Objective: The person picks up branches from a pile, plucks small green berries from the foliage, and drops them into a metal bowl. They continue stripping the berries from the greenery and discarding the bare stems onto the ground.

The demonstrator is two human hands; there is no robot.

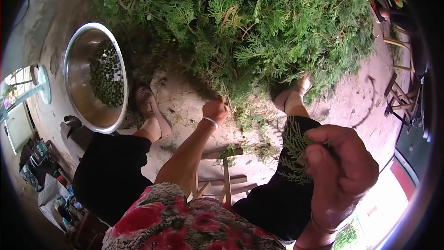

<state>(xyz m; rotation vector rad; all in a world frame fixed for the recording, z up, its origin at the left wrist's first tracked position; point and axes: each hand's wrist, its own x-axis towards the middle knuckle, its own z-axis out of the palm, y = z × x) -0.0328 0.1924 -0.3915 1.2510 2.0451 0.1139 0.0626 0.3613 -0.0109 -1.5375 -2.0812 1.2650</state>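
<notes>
My right hand [342, 171], raised close to the camera at the right, pinches a small green sprig [294, 155] between thumb and fingers. Lower down near the middle, my left hand [216, 112] has its fingers curled at the lower edge of a large pile of green branches [277, 28]; whether it grips a stem there is too small to tell. A metal basin [78, 88] stands at the left, holding many small round green pieces [107, 74] on one side.
A wooden stool or frame [226, 178] is between my legs. My feet [150, 111] rest on the dusty floor [185, 92]. Bags and other items [55, 199] lie at the lower left. Chairs [401, 95] and part of a person [393, 16] are at the right edge.
</notes>
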